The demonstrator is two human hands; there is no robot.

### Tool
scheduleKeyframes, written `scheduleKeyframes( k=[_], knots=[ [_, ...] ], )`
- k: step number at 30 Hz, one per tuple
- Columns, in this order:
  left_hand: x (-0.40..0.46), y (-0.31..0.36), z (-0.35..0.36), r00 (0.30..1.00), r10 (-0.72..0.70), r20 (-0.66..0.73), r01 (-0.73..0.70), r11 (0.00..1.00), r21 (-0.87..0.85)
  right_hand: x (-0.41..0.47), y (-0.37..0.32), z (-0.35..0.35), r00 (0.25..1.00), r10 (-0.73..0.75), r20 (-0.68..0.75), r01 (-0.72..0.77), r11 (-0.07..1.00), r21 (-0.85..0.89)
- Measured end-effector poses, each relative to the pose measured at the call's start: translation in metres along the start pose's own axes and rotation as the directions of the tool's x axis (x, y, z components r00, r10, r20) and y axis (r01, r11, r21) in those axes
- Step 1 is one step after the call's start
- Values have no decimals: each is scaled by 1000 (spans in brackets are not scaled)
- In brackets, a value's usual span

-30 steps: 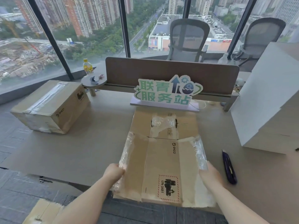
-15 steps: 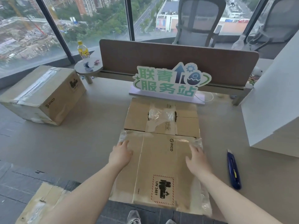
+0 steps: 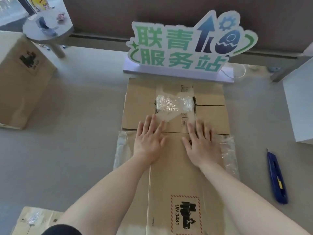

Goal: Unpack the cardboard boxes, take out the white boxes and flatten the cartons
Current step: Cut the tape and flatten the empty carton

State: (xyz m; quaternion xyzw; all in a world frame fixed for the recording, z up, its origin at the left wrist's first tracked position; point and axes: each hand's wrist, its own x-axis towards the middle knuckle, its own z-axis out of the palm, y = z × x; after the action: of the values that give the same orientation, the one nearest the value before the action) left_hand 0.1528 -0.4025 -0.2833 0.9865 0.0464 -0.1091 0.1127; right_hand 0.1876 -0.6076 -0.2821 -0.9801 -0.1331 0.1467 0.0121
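The grey table [image 3: 81, 150] carried everything. A flattened carton [image 3: 176, 175] lay in the middle of it, running from the near edge toward the far side, its flaps spread flat and crumpled clear tape [image 3: 172, 103] stuck across the far flaps; a hazard label reading UN 3481 [image 3: 185, 216] sat on its near panel. A sealed cardboard box [image 3: 22, 78] stood at the far left, well apart from the carton. Part of a large white box [image 3: 299, 106] showed at the right edge. Just beyond the carton stood a green-lettered sign [image 3: 184, 48] on a pale base. Another flattened piece of cardboard [image 3: 35, 219] lay at the near left corner. The left hand [image 3: 149, 139] and right hand [image 3: 201, 143] both lay palm-down with fingers straight and spread, pressing on the carton at its fold line, grasping nothing. A blue utility knife [image 3: 277, 177] lay on the table to the right of the carton.
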Motion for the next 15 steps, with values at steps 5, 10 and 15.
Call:
scheduleKeyframes(
  k=[5, 10, 15],
  knots=[
    [-1, -2, 3, 1000, 10, -8, -10, 1000, 18, -2, -5, 3, 999, 20, -40, -19, 999, 32],
    [-6, -15, -11, 996, 57, -62, -55, 998, 28, -8, -12, -20, 998, 33, -58, -26, 992, 126],
    [63, -19, -38, 992, 23, -126, -27, 999, -30, 55, 3, -36, 986, 78, -150, -48, 980, 191]
  ],
)
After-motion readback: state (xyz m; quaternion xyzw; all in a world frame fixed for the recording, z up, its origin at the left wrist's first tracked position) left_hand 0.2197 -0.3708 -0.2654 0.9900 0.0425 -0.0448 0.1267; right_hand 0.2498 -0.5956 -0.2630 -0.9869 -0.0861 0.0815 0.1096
